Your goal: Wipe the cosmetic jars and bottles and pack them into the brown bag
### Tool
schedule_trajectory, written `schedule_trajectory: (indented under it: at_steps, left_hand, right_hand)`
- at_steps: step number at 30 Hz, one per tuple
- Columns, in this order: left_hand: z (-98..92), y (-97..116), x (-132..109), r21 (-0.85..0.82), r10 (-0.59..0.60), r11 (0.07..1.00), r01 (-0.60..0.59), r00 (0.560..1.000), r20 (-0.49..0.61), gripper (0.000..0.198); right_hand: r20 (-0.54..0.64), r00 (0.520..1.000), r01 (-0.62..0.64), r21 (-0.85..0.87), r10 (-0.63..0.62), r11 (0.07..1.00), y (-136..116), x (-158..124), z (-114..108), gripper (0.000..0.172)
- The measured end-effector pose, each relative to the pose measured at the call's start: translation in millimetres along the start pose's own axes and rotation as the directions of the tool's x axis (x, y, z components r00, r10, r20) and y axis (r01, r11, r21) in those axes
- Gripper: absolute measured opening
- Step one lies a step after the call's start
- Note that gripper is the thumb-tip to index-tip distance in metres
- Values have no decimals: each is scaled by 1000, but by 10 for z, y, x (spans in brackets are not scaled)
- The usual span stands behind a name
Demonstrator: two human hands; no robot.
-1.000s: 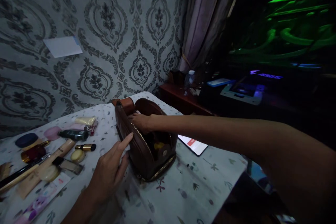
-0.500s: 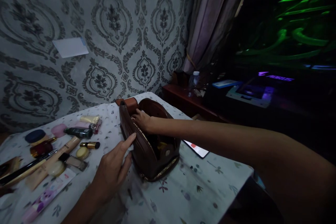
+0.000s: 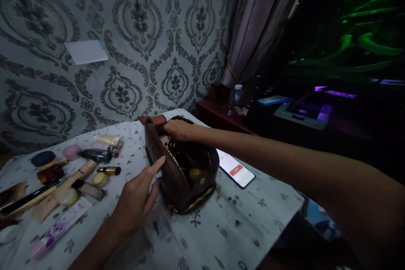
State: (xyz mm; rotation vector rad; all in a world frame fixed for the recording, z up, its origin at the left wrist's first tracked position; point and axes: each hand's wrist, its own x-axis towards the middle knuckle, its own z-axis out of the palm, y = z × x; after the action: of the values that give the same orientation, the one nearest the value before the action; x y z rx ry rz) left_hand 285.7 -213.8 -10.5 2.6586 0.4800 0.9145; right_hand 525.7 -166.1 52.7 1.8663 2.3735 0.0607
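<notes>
A brown leather toiletry bag (image 3: 177,177) stands unzipped on the cloth-covered table, its gold zipper edges apart. My left hand (image 3: 136,194) is at its left side, the index finger stretched out and its tip touching the outer leather below the zipper; the thumb is apart from it. Over the bag's far opening, near the brown strap (image 3: 158,120), is my right hand (image 3: 179,129), back upward and its fingers mostly hidden. Inside the dark bag a round yellow item (image 3: 195,173) shows, and a pale item (image 3: 165,139) lies near the left rim.
Left of the bag lie several cosmetics: a dark green bottle (image 3: 95,155), a navy-lidded jar (image 3: 43,159), a gold-and-black tube (image 3: 109,170), a pink-purple tube (image 3: 60,230). A lit phone (image 3: 237,171) lies right of the bag. Behind it is a reddish side table (image 3: 218,112) with a plastic bottle (image 3: 237,92).
My right hand has risen from deeper inside the bag to its far rim, uncovering more of the interior and the phone. The left hand stays at the bag's side.
</notes>
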Motion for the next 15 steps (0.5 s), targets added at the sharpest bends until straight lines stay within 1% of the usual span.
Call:
schedule_trajectory:
  at_steps: [2,5,11,15]
  left_hand:
    - [-4,4,4,2,-8,1000,8,1000,2,51]
    - [-18,11,12,0,-3,1000,3,1000,8,51]
    - [-45,30,28,0,35,999,-35,999,-7,50]
    - [-33,29,29,8,20,1000,-20,1000,2,50]
  right_hand:
    - [46,997,-61,-35,63,998,-22,-10,5,24]
    - [68,993,-89,-48,92,995,-54,5,53,27]
    - [94,991,-94,-62,100,994,-56,64,74,28]
    - [95,989,-105,-64,110,992,-43,74,85,28]
